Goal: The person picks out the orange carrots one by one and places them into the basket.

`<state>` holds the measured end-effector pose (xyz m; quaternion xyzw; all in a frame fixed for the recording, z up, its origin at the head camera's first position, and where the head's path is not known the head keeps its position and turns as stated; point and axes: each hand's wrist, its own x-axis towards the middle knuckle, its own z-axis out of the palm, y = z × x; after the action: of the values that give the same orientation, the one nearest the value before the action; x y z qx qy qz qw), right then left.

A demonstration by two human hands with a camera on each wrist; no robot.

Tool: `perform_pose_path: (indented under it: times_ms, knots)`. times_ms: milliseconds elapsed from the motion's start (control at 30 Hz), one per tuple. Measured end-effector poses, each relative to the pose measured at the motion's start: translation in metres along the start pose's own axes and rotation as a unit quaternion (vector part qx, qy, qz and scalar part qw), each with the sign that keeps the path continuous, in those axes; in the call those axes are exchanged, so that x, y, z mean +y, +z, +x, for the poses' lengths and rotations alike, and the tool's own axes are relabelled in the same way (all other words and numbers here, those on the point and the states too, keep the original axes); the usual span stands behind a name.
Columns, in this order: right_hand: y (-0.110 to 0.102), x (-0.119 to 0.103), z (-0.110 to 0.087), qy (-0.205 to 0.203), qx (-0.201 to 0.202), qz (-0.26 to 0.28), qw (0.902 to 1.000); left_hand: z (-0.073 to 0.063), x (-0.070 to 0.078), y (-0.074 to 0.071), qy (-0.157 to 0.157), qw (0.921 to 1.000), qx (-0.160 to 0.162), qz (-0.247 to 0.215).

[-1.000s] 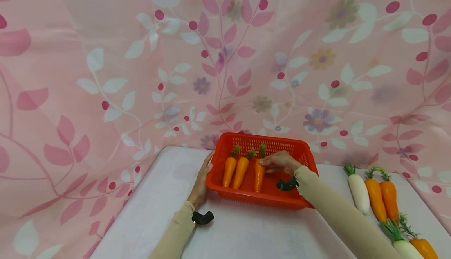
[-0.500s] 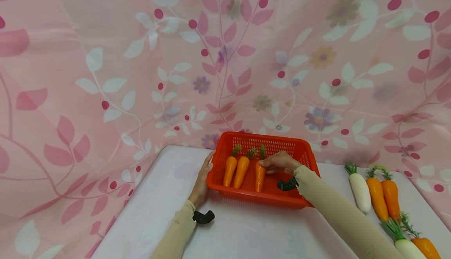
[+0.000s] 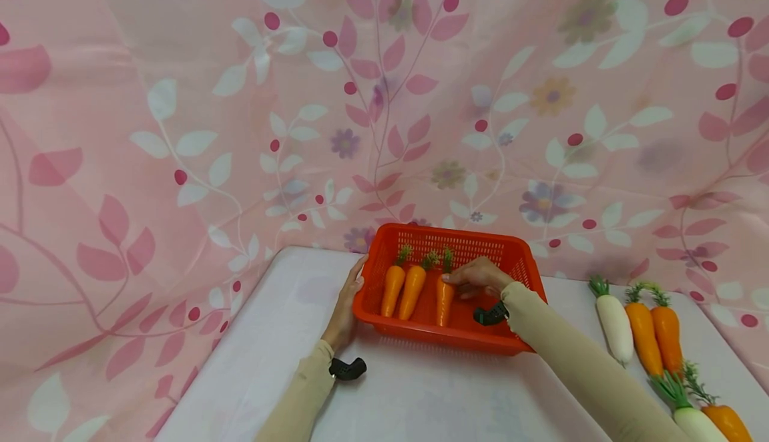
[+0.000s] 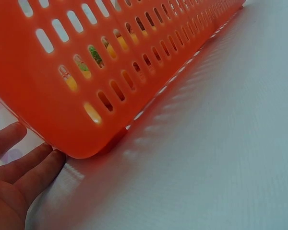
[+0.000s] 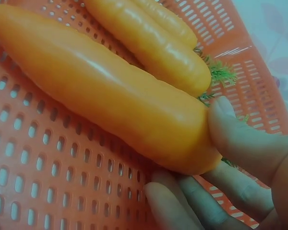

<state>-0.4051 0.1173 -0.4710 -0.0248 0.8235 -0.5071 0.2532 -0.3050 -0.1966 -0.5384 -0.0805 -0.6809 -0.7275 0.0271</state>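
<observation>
A red perforated plastic basket (image 3: pixel 447 333) stands on the white-covered table. My right hand (image 3: pixel 480 276) reaches into it and pinches the leafy end of an orange carrot (image 3: pixel 444 303) between thumb and fingers. That carrot (image 5: pixel 105 91) lies along the basket floor in the right wrist view. To its left lie two more carrots, one in the middle (image 3: pixel 412 293) and one near the left wall (image 3: pixel 392 292), green tops toward the back. My left hand (image 3: pixel 344 312) rests against the basket's left end; its fingers (image 4: pixel 36 175) are extended and touch the wall.
On the table's right lie a white radish (image 3: pixel 615 328), two carrots side by side (image 3: pixel 644 340), and, nearer, another radish (image 3: pixel 697 423) and a carrot (image 3: pixel 728 422), cut off by the frame. A pink floral curtain (image 3: pixel 384 95) hangs behind the table.
Almost nothing differs. The view shifts slightly, while both hands, the basket and the pinched carrot keep their places.
</observation>
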Motion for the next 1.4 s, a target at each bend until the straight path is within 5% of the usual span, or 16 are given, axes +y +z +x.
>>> perform_pose_path:
  times_ms: [1000, 1400]
  knots:
    - [0.005, -0.002, -0.008, -0.014, -0.006, -0.086, 0.9962, 0.002, -0.003, -0.004, 0.032, 0.9983, 0.001, 0.048]
    - [-0.006, -0.021, -0.023, -0.036, -0.001, -0.213, 0.9763, 0.003, -0.001, -0.005, 0.038, 0.9979, -0.007, 0.053]
